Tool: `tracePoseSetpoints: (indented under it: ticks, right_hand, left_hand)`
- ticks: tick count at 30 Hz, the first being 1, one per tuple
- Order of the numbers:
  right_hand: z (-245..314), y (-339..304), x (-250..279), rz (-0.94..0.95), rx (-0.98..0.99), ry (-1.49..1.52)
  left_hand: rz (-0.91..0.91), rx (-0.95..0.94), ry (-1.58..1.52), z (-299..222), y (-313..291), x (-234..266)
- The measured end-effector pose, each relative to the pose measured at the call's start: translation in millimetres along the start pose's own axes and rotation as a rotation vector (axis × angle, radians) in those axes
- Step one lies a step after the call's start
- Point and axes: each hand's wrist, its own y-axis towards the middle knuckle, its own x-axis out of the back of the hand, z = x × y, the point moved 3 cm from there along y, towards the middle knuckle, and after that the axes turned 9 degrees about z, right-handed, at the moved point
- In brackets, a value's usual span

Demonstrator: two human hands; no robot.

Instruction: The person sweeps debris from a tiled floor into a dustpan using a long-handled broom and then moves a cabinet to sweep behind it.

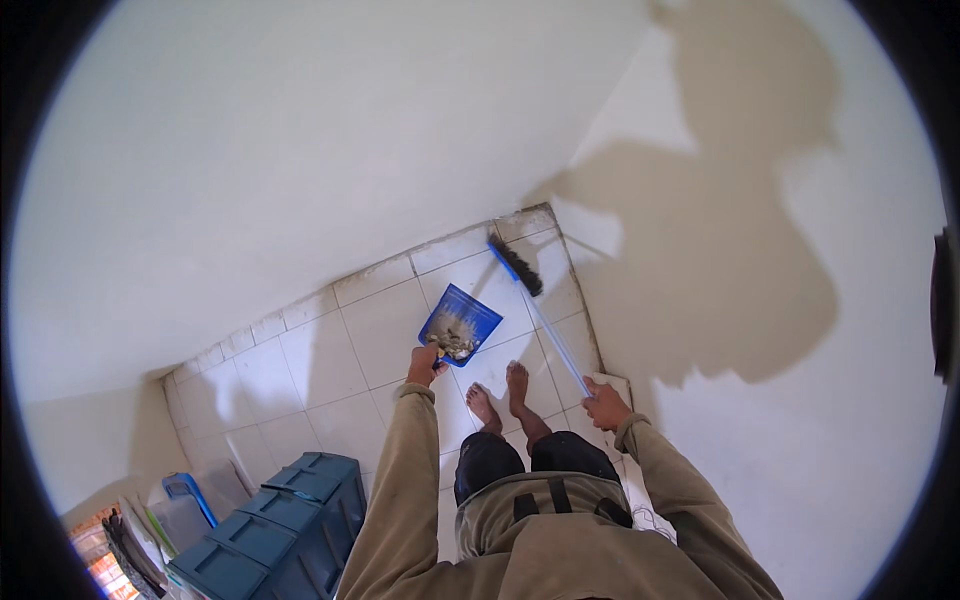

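My left hand [424, 366] is closed round the near end of a blue dustpan [478, 312], whose handle is mostly hidden by the fingers. Grey dust and pale debris [452, 337] lie inside the pan, heaped toward my hand. In my right hand [605, 403] is the light-blue stick of a broom [555, 342], gripped near its upper end. The broom's blue head with dark bristles [517, 266] is beyond the pan and to its right, near the room's corner. Pan and bristles are apart.
My bare feet [500, 392] stand on the white tiled floor [375, 335] just behind the pan. Pale walls meet at the far corner, with a grimy skirting [375, 282] along the left one. Teal storage drawers [285, 525] and a blue-framed item [190, 495] stand at lower left.
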Motion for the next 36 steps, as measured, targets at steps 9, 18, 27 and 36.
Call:
tracePoseSetpoints:
  ticks: [9, 18, 27, 36]
  right_hand:
    - [34.5, -67.4, 39.9, 0.173, -0.013, 0.179]
    - [34.7, 6.8, 30.5, -0.140, 0.231, -0.629]
    - [58.1, -48.7, 32.7, 0.205, 0.024, -0.134]
    - [58.4, -13.1, 23.6, -0.181, 0.429, -0.484]
  left_hand:
    - [0.025, -0.042, -0.061, -11.2, -0.7, 4.8]
    - [-0.060, 0.025, -0.105, -5.3, 9.5, 48.2]
    - [-0.094, 0.024, -0.175, 9.9, 4.3, 34.5]
    - [-0.069, 0.074, -0.189, 11.4, -9.9, 54.8]
